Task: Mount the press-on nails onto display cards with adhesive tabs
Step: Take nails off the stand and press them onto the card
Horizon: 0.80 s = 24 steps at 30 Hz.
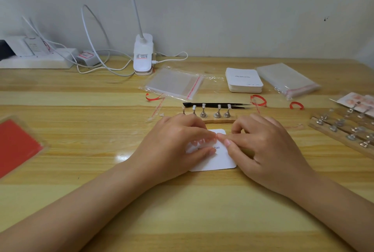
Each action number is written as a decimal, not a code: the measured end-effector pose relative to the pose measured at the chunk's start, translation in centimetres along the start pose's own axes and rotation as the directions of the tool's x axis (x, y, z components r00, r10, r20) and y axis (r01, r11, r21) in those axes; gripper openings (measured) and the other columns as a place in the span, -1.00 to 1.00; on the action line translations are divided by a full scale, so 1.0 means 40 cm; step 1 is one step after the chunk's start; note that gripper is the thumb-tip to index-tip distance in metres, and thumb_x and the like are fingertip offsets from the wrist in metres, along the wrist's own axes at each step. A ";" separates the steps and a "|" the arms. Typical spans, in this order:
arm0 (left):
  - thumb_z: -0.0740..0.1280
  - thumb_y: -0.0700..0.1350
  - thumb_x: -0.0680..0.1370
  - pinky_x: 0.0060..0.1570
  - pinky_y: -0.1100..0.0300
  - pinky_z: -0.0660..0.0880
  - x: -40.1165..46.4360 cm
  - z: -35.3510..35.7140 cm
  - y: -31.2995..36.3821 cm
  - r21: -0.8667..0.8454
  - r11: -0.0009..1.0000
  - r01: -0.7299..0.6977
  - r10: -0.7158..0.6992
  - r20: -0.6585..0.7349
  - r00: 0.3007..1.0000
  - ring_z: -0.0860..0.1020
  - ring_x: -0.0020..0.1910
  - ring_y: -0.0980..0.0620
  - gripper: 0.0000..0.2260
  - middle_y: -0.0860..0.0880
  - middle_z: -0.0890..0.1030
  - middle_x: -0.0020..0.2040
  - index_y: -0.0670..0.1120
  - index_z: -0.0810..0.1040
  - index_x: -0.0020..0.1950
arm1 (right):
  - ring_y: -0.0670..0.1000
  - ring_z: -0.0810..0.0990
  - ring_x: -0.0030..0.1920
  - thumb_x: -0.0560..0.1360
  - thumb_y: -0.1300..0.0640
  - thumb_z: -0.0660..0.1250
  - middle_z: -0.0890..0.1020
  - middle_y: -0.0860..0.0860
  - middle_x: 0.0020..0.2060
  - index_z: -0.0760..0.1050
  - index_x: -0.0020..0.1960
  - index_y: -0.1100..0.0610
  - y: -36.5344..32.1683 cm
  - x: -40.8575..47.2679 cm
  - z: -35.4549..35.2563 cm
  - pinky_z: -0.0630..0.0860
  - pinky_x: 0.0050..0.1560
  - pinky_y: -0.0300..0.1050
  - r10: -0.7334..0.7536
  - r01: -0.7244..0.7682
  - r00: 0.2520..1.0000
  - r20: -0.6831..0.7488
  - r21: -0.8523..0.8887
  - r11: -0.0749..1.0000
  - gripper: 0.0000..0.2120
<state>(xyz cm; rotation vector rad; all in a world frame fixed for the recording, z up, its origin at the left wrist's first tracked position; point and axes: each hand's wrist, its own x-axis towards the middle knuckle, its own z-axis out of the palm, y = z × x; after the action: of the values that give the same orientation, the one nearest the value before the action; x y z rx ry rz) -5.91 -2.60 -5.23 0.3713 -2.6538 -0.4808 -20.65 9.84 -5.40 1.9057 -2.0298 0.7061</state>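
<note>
Both hands, left hand (174, 142) and right hand (261, 146), press flat fingers on the display card (220, 160), fingertips meeting over its nail row (202, 141).

single head-worn wide-angle view, forward and down, close over the wooden table (101, 171) toward the wall (242, 9)

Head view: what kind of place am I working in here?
Probably a small home or craft workbench for nail sets: a wooden table against a wall, a clip-on desk lamp, stacked display cards and a row of metal nail stands.
</note>
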 end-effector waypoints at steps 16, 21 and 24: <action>0.21 0.11 0.49 -0.05 0.24 0.30 -0.003 -0.006 0.000 -0.016 0.999 0.037 -0.037 -0.012 0.999 0.52 0.02 0.14 -0.66 0.13 0.61 0.01 0.00 0.57 0.17 | -0.06 0.47 -0.25 0.45 -0.03 0.19 0.51 -0.07 -0.31 0.64 -0.06 0.04 0.000 -0.003 -0.003 0.34 -0.26 -0.12 0.023 -0.020 0.999 -0.024 0.096 0.995 -0.72; 0.25 0.01 0.50 0.00 0.10 0.45 -0.003 -0.012 -0.001 -0.052 0.999 0.007 -0.008 -0.026 1.000 0.56 0.02 0.04 -0.70 0.05 0.62 0.02 -0.07 0.59 0.15 | -0.01 0.51 -0.30 0.42 -0.02 0.22 0.52 -0.07 -0.34 0.65 -0.15 0.03 -0.001 -0.004 -0.001 0.41 -0.28 -0.05 0.006 -0.004 1.000 -0.020 0.098 0.995 -0.75; 0.28 -0.06 0.50 0.00 0.11 0.47 -0.004 -0.034 -0.001 -0.123 0.992 0.000 -0.010 -0.077 0.997 0.56 0.02 0.07 -0.75 0.05 0.62 0.02 -0.08 0.60 0.12 | -0.02 0.50 -0.31 0.42 0.01 0.28 0.52 -0.08 -0.34 0.65 -0.15 0.04 -0.001 -0.005 -0.001 0.40 -0.28 -0.06 0.009 -0.008 1.000 -0.015 0.094 0.996 -0.80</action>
<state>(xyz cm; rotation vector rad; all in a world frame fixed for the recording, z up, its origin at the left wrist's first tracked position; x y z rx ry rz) -5.15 -2.95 -4.16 0.3518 -2.5340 -0.6150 -20.59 10.02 -5.45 1.9375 -2.0304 0.8291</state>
